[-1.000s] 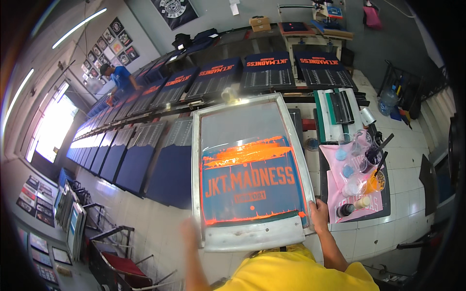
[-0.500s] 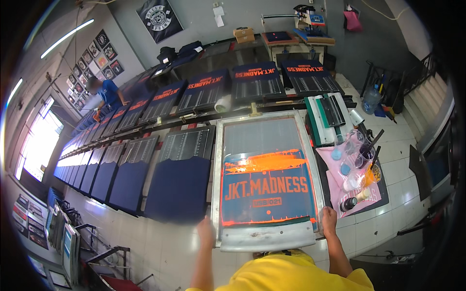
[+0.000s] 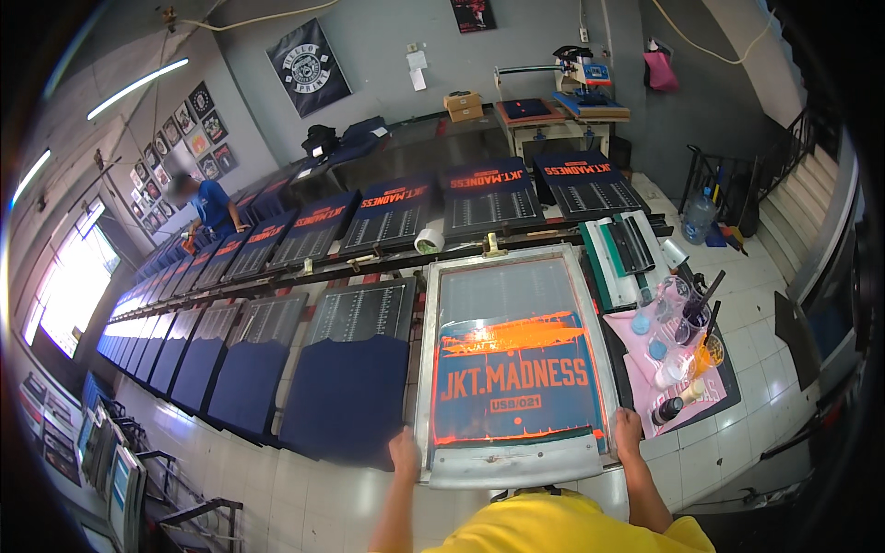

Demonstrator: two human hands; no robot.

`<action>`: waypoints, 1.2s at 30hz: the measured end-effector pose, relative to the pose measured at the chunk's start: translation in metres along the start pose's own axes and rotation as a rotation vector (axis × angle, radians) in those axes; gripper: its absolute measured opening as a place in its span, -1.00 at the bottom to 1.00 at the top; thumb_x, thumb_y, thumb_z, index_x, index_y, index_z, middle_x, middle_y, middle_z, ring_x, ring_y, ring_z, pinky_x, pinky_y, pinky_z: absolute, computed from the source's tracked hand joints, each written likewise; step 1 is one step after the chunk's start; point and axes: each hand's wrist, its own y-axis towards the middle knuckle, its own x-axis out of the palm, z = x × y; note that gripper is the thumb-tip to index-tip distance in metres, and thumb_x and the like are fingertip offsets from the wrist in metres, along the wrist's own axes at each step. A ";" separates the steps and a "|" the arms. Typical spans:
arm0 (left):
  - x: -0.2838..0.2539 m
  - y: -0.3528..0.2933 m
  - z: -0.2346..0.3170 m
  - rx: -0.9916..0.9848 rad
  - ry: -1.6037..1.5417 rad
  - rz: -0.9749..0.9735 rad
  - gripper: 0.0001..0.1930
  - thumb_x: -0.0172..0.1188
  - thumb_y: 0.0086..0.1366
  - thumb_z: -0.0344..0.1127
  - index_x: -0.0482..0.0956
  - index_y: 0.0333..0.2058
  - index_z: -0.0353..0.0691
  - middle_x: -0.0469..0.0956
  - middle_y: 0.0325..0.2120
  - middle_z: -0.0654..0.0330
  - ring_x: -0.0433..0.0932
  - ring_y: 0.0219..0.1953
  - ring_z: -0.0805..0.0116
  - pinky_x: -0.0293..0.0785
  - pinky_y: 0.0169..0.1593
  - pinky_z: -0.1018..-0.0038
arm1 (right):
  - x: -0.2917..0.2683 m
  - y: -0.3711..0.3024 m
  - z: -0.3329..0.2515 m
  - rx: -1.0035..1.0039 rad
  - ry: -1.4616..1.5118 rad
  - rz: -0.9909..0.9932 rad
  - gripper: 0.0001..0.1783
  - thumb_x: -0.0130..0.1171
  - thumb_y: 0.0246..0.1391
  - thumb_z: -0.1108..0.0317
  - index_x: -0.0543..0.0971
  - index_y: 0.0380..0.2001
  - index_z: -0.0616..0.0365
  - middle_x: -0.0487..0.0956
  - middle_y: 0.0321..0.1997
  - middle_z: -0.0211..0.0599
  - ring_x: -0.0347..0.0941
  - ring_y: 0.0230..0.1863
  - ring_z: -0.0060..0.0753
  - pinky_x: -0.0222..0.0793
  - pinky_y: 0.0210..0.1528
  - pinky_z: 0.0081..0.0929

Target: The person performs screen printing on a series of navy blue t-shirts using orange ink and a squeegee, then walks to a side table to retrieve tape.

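A press machine [image 3: 583, 72] with a blue panel stands toward the right edge of the bench [image 3: 558, 138] at the back; just beyond that bench's left edge sit small cardboard boxes [image 3: 463, 105]. A clear bluish water jug [image 3: 698, 221] stands on the tiled floor [image 3: 728, 461], near the pale stairs [image 3: 784, 203]. A pink bag [image 3: 660, 71] hangs on the grey wall [image 3: 369, 46], a black banner [image 3: 309, 66] well to its left. Farther left come framed pictures [image 3: 194, 134], a lit tube lamp [image 3: 138, 88], a bright window [image 3: 69, 276] and a person in blue [image 3: 215, 210].
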 end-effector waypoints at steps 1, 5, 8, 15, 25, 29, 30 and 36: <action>-0.002 0.002 -0.002 -0.003 -0.017 0.002 -0.58 -0.01 0.42 -0.24 0.32 -0.64 -0.30 0.21 -0.69 0.35 0.12 -0.57 0.48 0.10 -0.47 0.31 | 0.002 0.000 -0.003 -0.002 -0.018 0.002 -0.56 -0.07 0.21 0.22 0.45 -0.56 0.44 0.41 -0.63 0.07 0.32 -0.53 -0.05 0.20 -0.33 -0.07; 0.000 0.001 0.006 -0.031 -0.029 -0.011 -0.56 0.01 0.42 -0.23 0.30 -0.66 -0.28 0.21 -0.69 0.38 0.11 -0.58 0.52 0.06 -0.50 0.35 | 0.005 -0.001 0.005 0.047 0.027 0.031 -0.58 -0.04 0.22 0.23 0.42 -0.56 0.42 0.35 -0.65 -0.04 0.24 -0.54 -0.29 0.17 -0.37 -0.15; 0.008 -0.004 0.024 -0.040 -0.001 -0.021 -0.56 0.01 0.42 -0.24 0.29 -0.67 -0.26 0.20 -0.70 0.40 0.10 -0.59 0.54 0.04 -0.51 0.37 | 0.004 0.001 0.018 0.090 0.098 0.047 -0.60 -0.04 0.20 0.24 0.43 -0.56 0.40 0.35 -0.65 -0.02 0.26 -0.53 -0.27 0.18 -0.37 -0.16; 0.002 0.003 0.024 -0.014 0.046 -0.011 -0.57 0.03 0.40 -0.24 0.30 -0.67 -0.24 0.20 -0.69 0.40 0.11 -0.59 0.54 0.06 -0.51 0.38 | 0.009 0.004 0.005 0.008 0.011 0.032 -0.65 -0.07 0.11 0.27 0.39 -0.60 0.36 0.31 -0.67 -0.05 0.24 -0.56 -0.26 0.16 -0.40 -0.14; 0.005 -0.004 0.048 -0.060 0.108 -0.052 -0.59 0.09 0.37 -0.19 0.42 -0.62 -0.34 0.30 -0.66 0.35 0.21 -0.56 0.50 0.17 -0.47 0.35 | 0.005 0.011 0.002 0.026 0.018 0.025 -0.68 -0.07 0.08 0.31 0.38 -0.62 0.35 0.31 -0.68 -0.12 0.25 -0.57 -0.31 0.16 -0.41 -0.17; 0.002 0.009 0.032 -0.075 0.131 -0.081 -0.61 0.15 0.34 -0.15 0.57 -0.52 -0.39 0.39 -0.64 0.35 0.28 -0.54 0.52 0.24 -0.44 0.40 | 0.010 0.018 0.020 0.138 0.109 0.005 -0.71 -0.07 0.07 0.34 0.38 -0.61 0.35 0.32 -0.68 -0.16 0.27 -0.57 -0.32 0.17 -0.41 -0.21; -0.008 0.016 0.012 -0.066 0.138 -0.043 -0.61 0.16 0.34 -0.14 0.60 -0.50 -0.39 0.41 -0.64 0.36 0.29 -0.54 0.55 0.24 -0.45 0.41 | 0.018 0.013 0.003 0.103 0.056 -0.001 -0.71 -0.07 0.07 0.35 0.38 -0.61 0.35 0.32 -0.68 -0.16 0.29 -0.57 -0.33 0.18 -0.41 -0.22; -0.009 0.026 -0.003 -0.111 0.092 -0.115 -0.64 0.20 0.32 -0.16 0.64 -0.47 -0.40 0.44 -0.64 0.38 0.30 -0.56 0.58 0.23 -0.48 0.44 | 0.012 0.007 -0.007 0.134 0.079 -0.018 -0.68 -0.09 0.09 0.33 0.41 -0.60 0.40 0.40 -0.63 0.05 0.40 -0.52 -0.05 0.24 -0.36 -0.10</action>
